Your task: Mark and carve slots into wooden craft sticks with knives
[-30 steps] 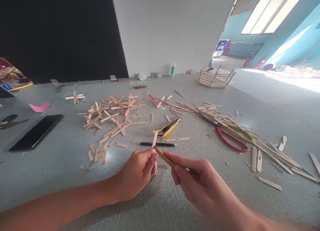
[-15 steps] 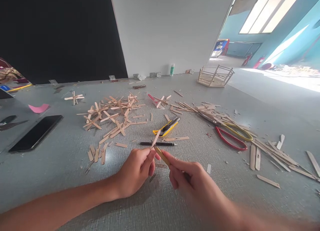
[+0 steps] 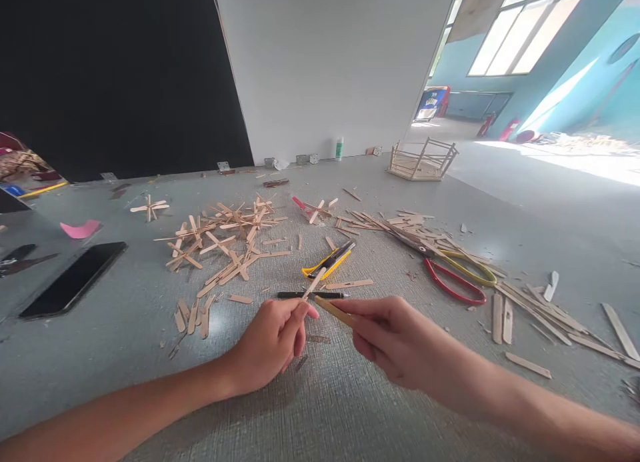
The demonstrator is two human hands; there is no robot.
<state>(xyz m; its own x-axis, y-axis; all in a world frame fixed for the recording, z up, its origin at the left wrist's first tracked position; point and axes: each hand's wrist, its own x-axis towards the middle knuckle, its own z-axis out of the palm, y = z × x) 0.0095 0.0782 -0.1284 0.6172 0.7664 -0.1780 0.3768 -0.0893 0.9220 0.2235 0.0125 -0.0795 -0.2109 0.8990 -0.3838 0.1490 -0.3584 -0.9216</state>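
My left hand (image 3: 273, 342) is closed, its thumb and fingers pinching a wooden craft stick (image 3: 316, 281) that points up and away. In my right hand (image 3: 395, 339) is a slim yellowish flat tool (image 3: 333, 311), whose exact kind I cannot make out. Its tip reaches close to the craft stick beside my left fingertips; whether they touch is hard to tell. Just beyond my hands lies a black pen (image 3: 290, 295), partly covered by the stick. Behind it rests a yellow and black utility knife (image 3: 330, 261).
Crossed craft-stick pieces (image 3: 235, 239) lie left of centre. Scissors (image 3: 453, 281) with red and yellow handles lie among loose sticks at right. A phone (image 3: 75, 279) is at left, a glue stick (image 3: 339, 149) by the upright panel, and a stick-built frame (image 3: 423, 162) at back right.
My right hand has moved right, and the yellowish tool lies flatter. The craft stick in my left hand tilts more to the right. The whole view has shifted slightly.
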